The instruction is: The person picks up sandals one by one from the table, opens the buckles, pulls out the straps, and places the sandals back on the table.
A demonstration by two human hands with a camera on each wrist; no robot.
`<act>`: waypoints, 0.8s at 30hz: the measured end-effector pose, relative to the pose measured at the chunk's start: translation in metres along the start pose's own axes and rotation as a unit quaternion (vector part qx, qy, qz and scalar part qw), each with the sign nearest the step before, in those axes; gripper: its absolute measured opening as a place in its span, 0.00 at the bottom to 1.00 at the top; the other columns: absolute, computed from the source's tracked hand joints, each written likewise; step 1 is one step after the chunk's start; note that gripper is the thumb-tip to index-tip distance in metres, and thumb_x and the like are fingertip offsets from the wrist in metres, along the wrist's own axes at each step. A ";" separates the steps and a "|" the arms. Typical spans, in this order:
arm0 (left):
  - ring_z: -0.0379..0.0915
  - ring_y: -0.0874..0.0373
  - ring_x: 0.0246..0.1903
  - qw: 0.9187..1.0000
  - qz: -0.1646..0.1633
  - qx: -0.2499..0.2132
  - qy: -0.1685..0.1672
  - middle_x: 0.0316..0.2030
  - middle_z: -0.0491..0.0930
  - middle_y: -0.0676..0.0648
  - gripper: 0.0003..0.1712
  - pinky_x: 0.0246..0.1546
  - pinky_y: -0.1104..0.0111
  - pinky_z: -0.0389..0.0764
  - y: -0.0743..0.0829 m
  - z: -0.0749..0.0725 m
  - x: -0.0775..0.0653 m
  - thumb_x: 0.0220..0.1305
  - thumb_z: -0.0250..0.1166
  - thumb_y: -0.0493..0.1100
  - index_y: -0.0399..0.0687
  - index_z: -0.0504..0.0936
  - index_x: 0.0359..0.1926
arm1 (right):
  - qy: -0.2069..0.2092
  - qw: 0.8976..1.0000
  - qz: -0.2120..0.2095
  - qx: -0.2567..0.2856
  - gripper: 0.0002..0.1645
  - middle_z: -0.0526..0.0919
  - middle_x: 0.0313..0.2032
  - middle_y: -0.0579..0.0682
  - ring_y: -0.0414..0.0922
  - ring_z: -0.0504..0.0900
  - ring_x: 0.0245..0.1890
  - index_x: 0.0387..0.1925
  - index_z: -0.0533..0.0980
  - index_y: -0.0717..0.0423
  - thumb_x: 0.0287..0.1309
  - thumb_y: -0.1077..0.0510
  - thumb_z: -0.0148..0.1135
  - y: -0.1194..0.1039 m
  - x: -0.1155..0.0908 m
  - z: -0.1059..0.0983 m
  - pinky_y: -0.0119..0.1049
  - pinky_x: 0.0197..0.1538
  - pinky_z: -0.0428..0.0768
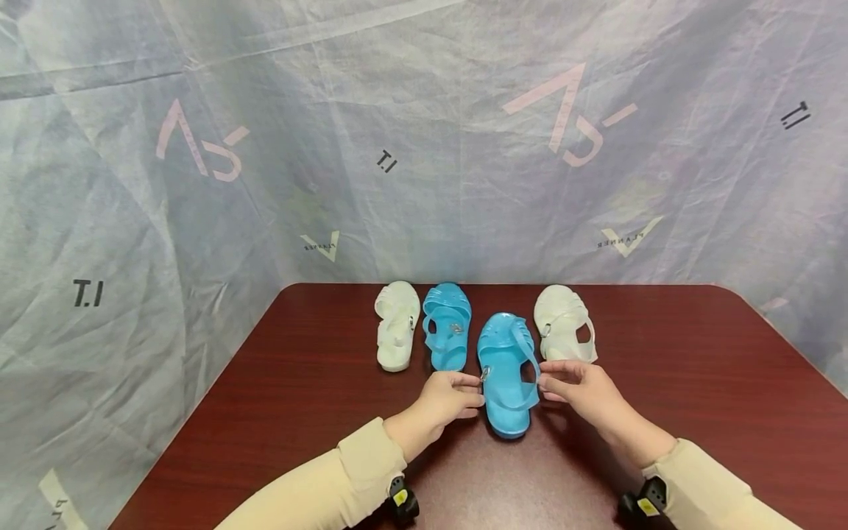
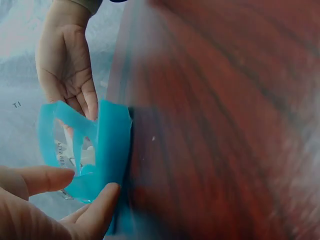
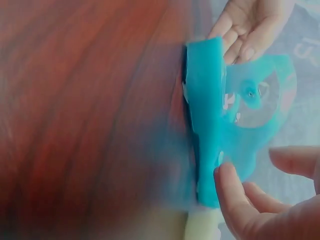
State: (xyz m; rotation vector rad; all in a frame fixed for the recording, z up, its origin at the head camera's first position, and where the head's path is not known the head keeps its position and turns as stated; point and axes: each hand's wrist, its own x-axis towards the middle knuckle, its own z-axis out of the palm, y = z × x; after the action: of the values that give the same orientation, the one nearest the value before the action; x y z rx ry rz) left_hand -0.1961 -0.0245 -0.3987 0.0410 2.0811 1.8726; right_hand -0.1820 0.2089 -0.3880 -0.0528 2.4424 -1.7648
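A blue sandal (image 1: pixel 509 375) lies on the table between both hands, toe pointing away and closer to me than the other shoes. My left hand (image 1: pixel 447 401) touches its left side near the buckle, fingers extended. On the opposite side, my right hand (image 1: pixel 583 390) has its fingertips at the sole's edge and strap. In the left wrist view the heel and strap of the blue sandal (image 2: pixel 114 145) stand up beside the fingertips. The right wrist view shows one finger against the side of the sole (image 3: pixel 205 100), the thumb apart from it.
Behind, a second blue sandal (image 1: pixel 448 327) and a white sandal (image 1: pixel 396 327) lie side by side to the left. Another white sandal (image 1: pixel 562 324) lies at the right, just beyond my right hand. A printed grey cloth (image 1: pixel 424 147) hangs behind the reddish-brown table (image 1: pixel 318 397).
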 end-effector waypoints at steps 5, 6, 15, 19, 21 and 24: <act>0.83 0.47 0.42 0.999 -0.019 -0.032 -0.010 0.43 0.82 0.36 0.20 0.44 0.57 0.84 -0.005 0.001 -0.004 0.58 0.63 0.27 0.24 0.76 0.52 | -0.026 0.996 0.043 0.071 0.35 0.68 0.63 0.71 0.40 0.84 0.46 0.65 0.61 0.76 0.66 0.56 0.58 0.002 -0.003 0.004 0.36 0.51 0.82; 0.83 0.47 0.43 0.999 -0.022 -0.035 -0.013 0.43 0.82 0.36 0.20 0.45 0.57 0.84 -0.005 0.002 -0.005 0.58 0.63 0.28 0.24 0.76 0.52 | -0.030 0.995 0.051 0.086 0.36 0.67 0.63 0.72 0.40 0.83 0.46 0.65 0.59 0.77 0.66 0.56 0.58 0.002 -0.004 0.005 0.36 0.51 0.82; 0.83 0.46 0.44 0.999 -0.014 -0.046 -0.008 0.48 0.80 0.33 0.26 0.44 0.58 0.84 -0.011 0.009 -0.011 0.57 0.65 0.25 0.21 0.71 0.57 | -0.054 0.976 0.102 0.183 0.35 0.82 0.45 0.49 0.41 0.81 0.48 0.63 0.60 0.79 0.67 0.56 0.56 0.008 -0.011 0.018 0.41 0.55 0.80; 0.82 0.48 0.45 0.999 -0.006 -0.041 -0.006 0.49 0.80 0.33 0.29 0.43 0.62 0.84 -0.015 0.010 -0.011 0.53 0.65 0.21 0.23 0.71 0.58 | -0.048 0.970 0.110 0.210 0.30 0.82 0.42 0.45 0.42 0.80 0.48 0.59 0.66 0.76 0.66 0.56 0.58 0.010 -0.014 0.022 0.43 0.55 0.80; 0.82 0.48 0.45 0.999 0.000 -0.038 -0.004 0.47 0.81 0.34 0.28 0.43 0.63 0.84 -0.017 0.010 -0.010 0.52 0.65 0.20 0.24 0.73 0.57 | -0.042 0.968 0.113 0.219 0.28 0.82 0.41 0.45 0.42 0.80 0.48 0.58 0.67 0.75 0.65 0.57 0.59 0.010 -0.014 0.024 0.43 0.54 0.81; 0.82 0.49 0.43 0.999 0.007 -0.034 0.003 0.44 0.81 0.36 0.27 0.41 0.64 0.84 -0.018 0.012 -0.009 0.50 0.66 0.20 0.25 0.75 0.55 | -0.037 0.967 0.115 0.223 0.27 0.82 0.41 0.45 0.41 0.80 0.48 0.57 0.69 0.74 0.65 0.57 0.59 0.010 -0.014 0.024 0.43 0.54 0.81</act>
State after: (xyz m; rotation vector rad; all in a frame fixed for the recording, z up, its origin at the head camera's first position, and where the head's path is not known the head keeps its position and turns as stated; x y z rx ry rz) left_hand -0.1806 -0.0174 -0.4145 0.0334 2.0257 1.9530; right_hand -0.1651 0.1904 -0.4038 0.1965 1.8584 -2.1031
